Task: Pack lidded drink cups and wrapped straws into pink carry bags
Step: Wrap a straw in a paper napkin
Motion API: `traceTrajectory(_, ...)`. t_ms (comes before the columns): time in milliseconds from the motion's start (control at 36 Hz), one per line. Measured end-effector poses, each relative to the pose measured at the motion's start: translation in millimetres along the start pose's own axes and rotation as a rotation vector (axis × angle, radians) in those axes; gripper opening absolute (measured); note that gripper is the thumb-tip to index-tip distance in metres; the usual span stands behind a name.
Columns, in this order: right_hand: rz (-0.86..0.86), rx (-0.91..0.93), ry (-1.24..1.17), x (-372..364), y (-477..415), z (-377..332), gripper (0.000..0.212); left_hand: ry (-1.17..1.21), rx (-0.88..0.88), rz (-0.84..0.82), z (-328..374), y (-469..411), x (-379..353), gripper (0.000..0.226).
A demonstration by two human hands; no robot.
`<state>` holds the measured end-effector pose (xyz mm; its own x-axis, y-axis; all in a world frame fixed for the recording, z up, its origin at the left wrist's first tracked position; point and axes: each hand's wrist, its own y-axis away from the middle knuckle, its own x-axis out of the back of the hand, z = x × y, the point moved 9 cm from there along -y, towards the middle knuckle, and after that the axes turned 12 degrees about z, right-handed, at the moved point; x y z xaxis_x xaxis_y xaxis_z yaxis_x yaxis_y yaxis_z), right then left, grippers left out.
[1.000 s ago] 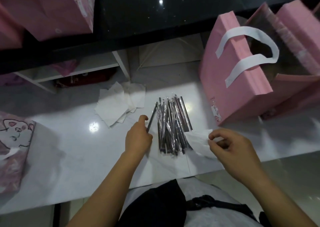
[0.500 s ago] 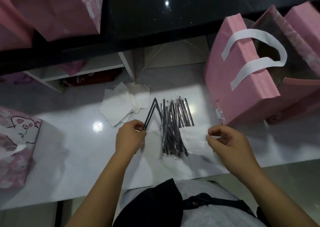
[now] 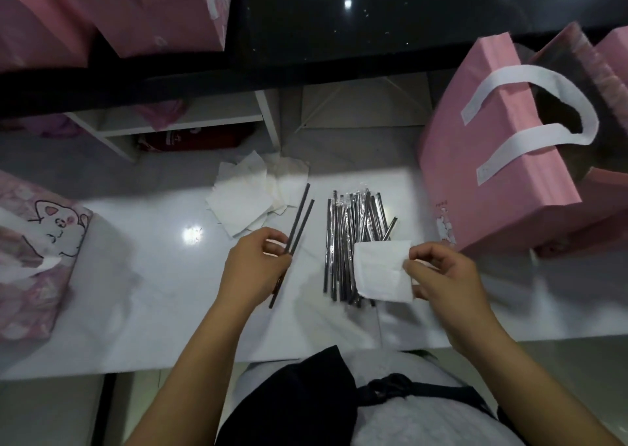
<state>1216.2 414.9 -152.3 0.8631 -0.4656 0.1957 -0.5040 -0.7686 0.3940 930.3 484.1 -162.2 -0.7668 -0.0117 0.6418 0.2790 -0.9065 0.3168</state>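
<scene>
Left hand (image 3: pixel 253 262) pinches two slim glossy straws (image 3: pixel 299 221).

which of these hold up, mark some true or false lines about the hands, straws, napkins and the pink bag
1. The left hand grips two straws. True.
2. The right hand holds nothing. False: it pinches a white napkin by its edge.
3. The straw pile lies inside the pink bag. False: it lies on the white counter, to the left of the bag.
4. A loose napkin stack lies on the counter beyond the left hand. True.
</scene>
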Motion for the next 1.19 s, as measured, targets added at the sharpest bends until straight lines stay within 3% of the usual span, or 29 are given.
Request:
traceTrajectory(139, -0.050, -0.077, -0.113, -10.2, 3.6, -2.3, 0.028, 0.405, 0.052, -0.223, 31.2, 22.1, -13.9, 0.026)
traceTrajectory(222, -0.132, -0.103, -0.200, -18.7, 6.3, -10.8, 0.034, 0.496, -0.019, -0.351, 57.6, 41.7, -30.3, 0.026)
traceTrajectory(389, -0.187, -0.143, -0.342, -26.8, 6.4, -27.6, 0.037, 0.473, -0.069, -0.384, 69.9, 47.0, -50.9, 0.026)
traceTrajectory(500, -0.211, -0.226, -0.432, -27.9, 11.6, -23.5, 0.010, 0.483, -0.098, -0.420, 74.1, 48.1, -54.0, 0.022)
traceTrajectory(583, -0.244, -0.248, -0.430, -29.0, 17.0, -18.9, 0.024, 0.460, -0.110, -0.438, 73.8, 51.1, -59.6, 0.021)
traceTrajectory(694, -0.282, -0.227, -0.362, -27.4, 22.5, -19.8, 0.018, 0.402, -0.139, -0.455, 70.6, 54.2, -65.9, 0.014)
traceTrajectory(1111, -0.064, -0.193, -0.345, -2.6, 18.3, -11.5, 0.017, 0.299, -0.284, -0.489, 83.1, 69.7, -76.5, 0.012)
traceTrajectory(1167, -0.052, -0.189, -0.362, 1.9, 16.2, -12.4, 0.018, 0.356, -0.284, -0.418, 82.2, 63.5, -67.3, 0.022)
traceTrajectory(1194, -0.056, -0.191, -0.368, 3.6, 15.4, -13.5, 0.019, 0.357, -0.276, -0.385, 80.2, 59.7, -63.3, 0.038)
